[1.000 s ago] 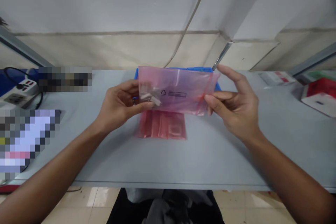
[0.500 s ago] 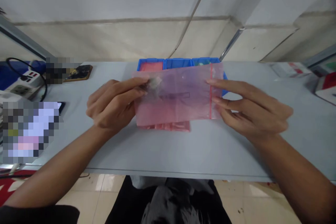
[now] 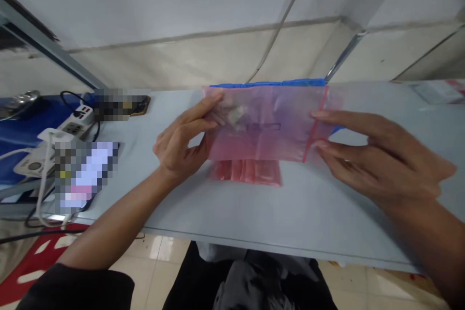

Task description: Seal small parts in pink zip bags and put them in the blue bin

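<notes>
Head-worn view, forward-down, close

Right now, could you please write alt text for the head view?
Two bare hands hold a pink zip bag above a grey table: left hand at the end with small pale parts, right hand at the zip strip. More pink bags lie beneath.
</notes>
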Demonstrator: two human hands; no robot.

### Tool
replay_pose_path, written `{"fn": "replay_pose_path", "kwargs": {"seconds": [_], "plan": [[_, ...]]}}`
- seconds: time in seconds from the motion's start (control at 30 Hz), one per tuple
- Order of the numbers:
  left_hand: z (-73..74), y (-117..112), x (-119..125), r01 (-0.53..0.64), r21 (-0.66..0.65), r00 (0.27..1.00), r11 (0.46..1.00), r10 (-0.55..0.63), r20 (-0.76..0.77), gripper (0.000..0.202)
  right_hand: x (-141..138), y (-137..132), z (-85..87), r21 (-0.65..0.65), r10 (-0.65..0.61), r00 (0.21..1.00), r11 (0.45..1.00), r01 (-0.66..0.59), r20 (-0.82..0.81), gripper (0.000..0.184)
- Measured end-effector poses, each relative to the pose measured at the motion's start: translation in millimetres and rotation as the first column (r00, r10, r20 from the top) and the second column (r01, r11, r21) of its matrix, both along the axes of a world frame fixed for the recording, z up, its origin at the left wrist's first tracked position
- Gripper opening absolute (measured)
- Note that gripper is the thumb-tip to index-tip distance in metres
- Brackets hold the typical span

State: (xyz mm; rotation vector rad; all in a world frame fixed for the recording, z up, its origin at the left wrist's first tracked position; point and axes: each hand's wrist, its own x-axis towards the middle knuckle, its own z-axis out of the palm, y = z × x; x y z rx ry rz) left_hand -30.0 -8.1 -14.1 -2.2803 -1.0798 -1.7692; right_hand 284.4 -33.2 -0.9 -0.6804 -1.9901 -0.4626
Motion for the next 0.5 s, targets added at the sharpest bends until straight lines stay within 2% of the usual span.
{"fn": "replay_pose_path", "kwargs": {"seconds": [0.07, 0.17, 0.3, 0.4, 0.43, 0.5], "plan": [[-0.7, -0.2, -0.2, 0.008, -0.012, 1.000, 1.000, -0.007, 0.013, 0.015, -1.2, -1.0, 3.0, -0.033, 0.007, 1.000, 0.999, -0.007, 0.008, 0.035], [-2.1, 2.1, 2.3, 0.072, 0.041, 0.996, 0.997, -0.074, 0.040, 0.024, -3.1, 0.6, 8.1, -0.078, 0.032, 0.999, 0.996, -0.035, -0.036, 0.030], [-0.6, 3.8, 7.7, 0.096, 0.035, 0.992, 0.995, -0.099, 0.083, 0.028, -5.4, 4.6, 8.5, -0.095, 0.104, 0.991, 0.989, -0.112, -0.089, 0.038], [3.8, 1.3, 8.3, 0.121, 0.037, 0.989, 0.992, -0.123, 0.080, 0.024, -7.8, 3.5, 4.1, -0.192, 0.125, 0.966, 0.967, -0.170, -0.225, 0.039], [5.5, 0.0, 7.8, 0.124, 0.000, 0.990, 0.992, -0.123, 0.073, 0.020, -8.7, 2.6, 2.5, -0.248, 0.085, 0.947, 0.954, -0.167, -0.309, 0.034], [8.4, -2.5, 6.7, 0.144, -0.183, 0.987, 0.973, -0.127, 0.100, 0.007, -10.2, 1.3, 0.2, -0.387, -0.047, 0.880, 0.908, -0.159, -0.473, 0.021]]}}
